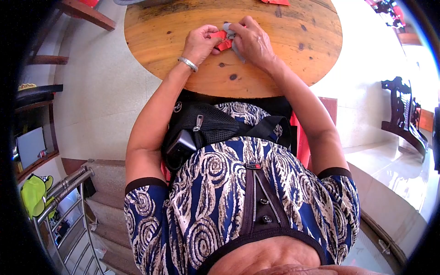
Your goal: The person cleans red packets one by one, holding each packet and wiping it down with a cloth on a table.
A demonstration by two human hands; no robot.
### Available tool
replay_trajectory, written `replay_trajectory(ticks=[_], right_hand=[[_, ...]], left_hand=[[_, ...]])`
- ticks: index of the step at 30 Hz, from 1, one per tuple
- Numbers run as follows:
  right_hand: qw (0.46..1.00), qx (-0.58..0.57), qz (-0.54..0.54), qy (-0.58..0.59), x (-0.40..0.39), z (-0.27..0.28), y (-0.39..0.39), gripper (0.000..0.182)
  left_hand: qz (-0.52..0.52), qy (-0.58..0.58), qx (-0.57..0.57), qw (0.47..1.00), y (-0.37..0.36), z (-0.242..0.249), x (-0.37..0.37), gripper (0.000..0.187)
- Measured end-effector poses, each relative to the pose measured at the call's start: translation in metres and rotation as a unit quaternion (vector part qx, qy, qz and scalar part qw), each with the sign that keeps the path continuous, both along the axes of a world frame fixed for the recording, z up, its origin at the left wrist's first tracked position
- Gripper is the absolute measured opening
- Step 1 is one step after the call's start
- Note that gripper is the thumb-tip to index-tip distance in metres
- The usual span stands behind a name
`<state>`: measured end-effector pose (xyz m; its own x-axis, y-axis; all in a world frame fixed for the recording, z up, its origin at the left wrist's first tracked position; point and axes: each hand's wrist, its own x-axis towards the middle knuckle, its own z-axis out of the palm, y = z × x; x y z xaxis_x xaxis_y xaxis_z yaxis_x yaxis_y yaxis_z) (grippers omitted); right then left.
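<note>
Over the round wooden table (197,75), both my hands meet around a small red piece (224,45) that looks like paper or thin packaging. My left hand (200,44), with a silver bracelet at the wrist, pinches its left side. My right hand (253,41) holds a grey cloth-like strip (238,51) against the right side of the red piece. The strip's upper end shows above the fingers, and its lower end hangs toward the tabletop. My fingertips partly hide where the two materials touch.
Another red piece (276,2) lies at the table's far edge, beside a grey object's edge (130,2) farther left. A black bag (206,123) rests on my lap. Stairs with a metal railing (83,201) are lower left; dark carved furniture (403,114) stands right.
</note>
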<state>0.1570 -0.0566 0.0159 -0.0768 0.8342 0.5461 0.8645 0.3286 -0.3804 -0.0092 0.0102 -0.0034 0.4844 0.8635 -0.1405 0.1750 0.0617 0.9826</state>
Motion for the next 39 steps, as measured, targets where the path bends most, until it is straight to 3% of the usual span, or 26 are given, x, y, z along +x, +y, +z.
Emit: replay_trajectory(ticks=[11,17,39], right_hand=[[0.996,-0.045,-0.073,0.032,0.030,-0.009,0.015,0.021],[0.996,-0.045,-0.073,-0.008,0.034,-0.010,0.015,0.025],[0.999,-0.041,-0.008,0.035,0.021,-0.006,0.001,0.024]], left_hand=[[0.002,-0.021,-0.013,1.000,0.001,-0.003,-0.001,0.026],[0.005,-0.012,-0.010,1.000,0.000,0.001,0.000,0.024],[-0.006,-0.021,-0.007,1.000,0.002,-0.003,-0.002,0.023]])
